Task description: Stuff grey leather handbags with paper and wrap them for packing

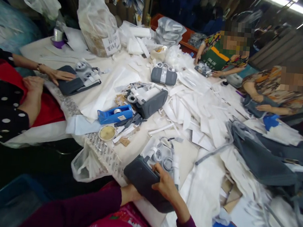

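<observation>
A dark grey handbag (145, 183) lies tilted at the near edge of the table in front of me. White wrapping and grey ring-shaped strap parts (161, 155) sit along its upper side. My right hand (165, 182) grips the bag, its index finger bent at the top edge and its thumb against the side panel. At the bag's lower left, my left hand (132, 193) goes in against its underside, and the bag hides those fingers. Beyond it stands another dark grey bag (152, 103) with white wrapping, beside a blue tape dispenser (115, 114).
White paper strips (186, 106) cover much of the table. A round tin (107, 133) stands near the left edge. More grey bags (264, 155) lie at right. Across the table, a person's hand (61, 75) rests on a bag at left; two people handle items at the far right.
</observation>
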Motion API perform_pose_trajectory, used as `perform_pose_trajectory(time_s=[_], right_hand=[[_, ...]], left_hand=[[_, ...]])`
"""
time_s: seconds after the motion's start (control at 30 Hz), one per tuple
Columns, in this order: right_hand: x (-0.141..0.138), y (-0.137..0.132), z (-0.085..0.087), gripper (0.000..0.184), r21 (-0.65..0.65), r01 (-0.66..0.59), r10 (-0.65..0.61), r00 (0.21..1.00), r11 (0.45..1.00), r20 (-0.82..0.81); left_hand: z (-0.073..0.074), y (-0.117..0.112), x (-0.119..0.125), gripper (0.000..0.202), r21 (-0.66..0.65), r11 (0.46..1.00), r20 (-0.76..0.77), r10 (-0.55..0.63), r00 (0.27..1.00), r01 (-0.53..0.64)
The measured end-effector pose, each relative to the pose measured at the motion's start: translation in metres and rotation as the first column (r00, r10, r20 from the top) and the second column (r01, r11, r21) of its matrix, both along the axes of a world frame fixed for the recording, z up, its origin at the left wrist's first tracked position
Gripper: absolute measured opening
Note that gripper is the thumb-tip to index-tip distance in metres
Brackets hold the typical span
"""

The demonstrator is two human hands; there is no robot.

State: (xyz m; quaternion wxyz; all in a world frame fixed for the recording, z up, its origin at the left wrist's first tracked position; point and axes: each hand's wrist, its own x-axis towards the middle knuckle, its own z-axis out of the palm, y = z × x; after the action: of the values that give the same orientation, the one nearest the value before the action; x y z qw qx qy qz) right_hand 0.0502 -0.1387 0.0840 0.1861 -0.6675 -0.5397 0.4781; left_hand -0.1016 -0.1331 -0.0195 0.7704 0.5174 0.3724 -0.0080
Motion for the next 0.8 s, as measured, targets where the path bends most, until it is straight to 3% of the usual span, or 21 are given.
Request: perform_pose_trajectory(time_s=[0.07, 0.17, 0.23, 0.3, 0.37, 0.43, 0.5, 0.57, 0.7, 0.8], right_hand=[[-0.001, -0.011, -0.004, 0.048, 0.067, -0.015, 0.012, 0.999, 0.998, 0.053], [-0.008, -0.04, -0.011, 0.049, 0.255, 0.047, -0.071, 0.994, 0.966, 0.085], [-0.011, -0.066, -0.013, 0.042, 0.414, 0.248, -0.3, 0.952, 0.876, 0.066], [-0.009, -0.093, -0.016, 0.043, 0.494, 0.514, -0.607, 0.794, 0.701, 0.035], [-0.002, -0.114, -0.022, 0.054, 0.398, 0.768, -0.829, 0.559, 0.502, -0.033], [0.006, -0.123, -0.033, 0.063, 0.146, 0.918, -0.914, 0.386, 0.368, -0.124], [0.01, -0.122, -0.047, 0.064, -0.074, 0.938, -0.924, 0.316, 0.339, -0.217], [0.008, -0.114, -0.057, 0.065, -0.166, 0.922, -0.917, 0.3, 0.35, -0.264], [0.0, -0.099, -0.061, 0.071, -0.245, 0.93, -0.943, 0.209, 0.273, -0.258], [-0.004, -0.099, -0.054, 0.076, -0.29, 0.922, -0.948, 0.181, 0.256, -0.261]], left_hand=[[-0.006, -0.011, -0.022, 0.044, -0.233, 0.971, -0.005, -0.053, 0.999, 0.051], [-0.009, -0.011, -0.059, 0.047, -0.531, 0.847, -0.024, -0.04, 0.999, 0.021], [-0.006, -0.002, -0.075, 0.048, -0.602, 0.794, -0.039, 0.073, 0.997, -0.082], [-0.001, 0.01, -0.08, 0.044, -0.615, 0.775, -0.034, 0.16, 0.987, -0.147], [0.004, 0.02, -0.076, 0.039, -0.662, 0.733, -0.048, 0.168, 0.985, -0.157], [0.007, 0.028, -0.07, 0.04, -0.716, 0.683, -0.085, 0.12, 0.989, -0.145], [0.009, 0.035, -0.064, 0.043, -0.747, 0.65, -0.123, 0.074, 0.99, -0.142], [0.008, 0.041, -0.061, 0.045, -0.752, 0.642, -0.15, 0.052, 0.987, -0.148], [0.004, 0.052, -0.059, 0.047, -0.675, 0.714, -0.193, 0.072, 0.979, -0.185], [0.003, 0.058, -0.061, 0.05, -0.617, 0.771, -0.2, 0.043, 0.979, -0.16]])
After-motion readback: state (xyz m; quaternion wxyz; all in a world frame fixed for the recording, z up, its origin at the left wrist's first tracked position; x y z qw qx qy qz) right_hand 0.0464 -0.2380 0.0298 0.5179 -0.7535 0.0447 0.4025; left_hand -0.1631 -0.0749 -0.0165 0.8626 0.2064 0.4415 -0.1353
